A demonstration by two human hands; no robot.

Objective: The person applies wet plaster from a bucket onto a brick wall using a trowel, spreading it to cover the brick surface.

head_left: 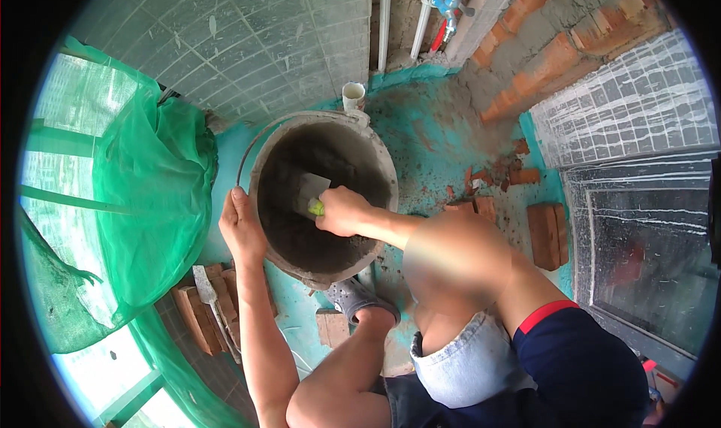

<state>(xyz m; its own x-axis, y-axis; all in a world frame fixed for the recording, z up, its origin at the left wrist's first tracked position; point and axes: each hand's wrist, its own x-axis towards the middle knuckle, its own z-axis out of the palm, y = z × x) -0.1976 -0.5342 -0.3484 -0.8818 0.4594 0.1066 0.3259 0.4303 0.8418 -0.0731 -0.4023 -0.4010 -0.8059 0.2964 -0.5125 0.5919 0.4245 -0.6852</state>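
The right hand (345,211) has its fingers wrapped tight around the green grip of a trowel (312,187), whose flat blade points left and reaches inside the bucket (392,176). There is room between the blade and the bucket wall on every side, widest toward the near side; how deep the tip sits in the dark interior cannot be told. The right forearm crosses above the bucket's right edge.

The left hand (242,225) closes on the thin wire handle (259,139), which curves around the far left of the rim. Whether its fingers also touch the rim cannot be told.

The bucket stands on the teal floor (428,112), mid-scene. Its far edge lies near a white pipe stub (353,93) and the grey tiled wall (248,45). On the left, a narrow strip of floor separates it from green netting (161,202). The wider space is to the far right, where floor sprinkled with crumbs runs toward broken brick pieces (518,174). Near left, a second trowel (204,287) lies across stacked bricks (197,319). A grey shoe (360,300) sits just beside the bucket's near edge.
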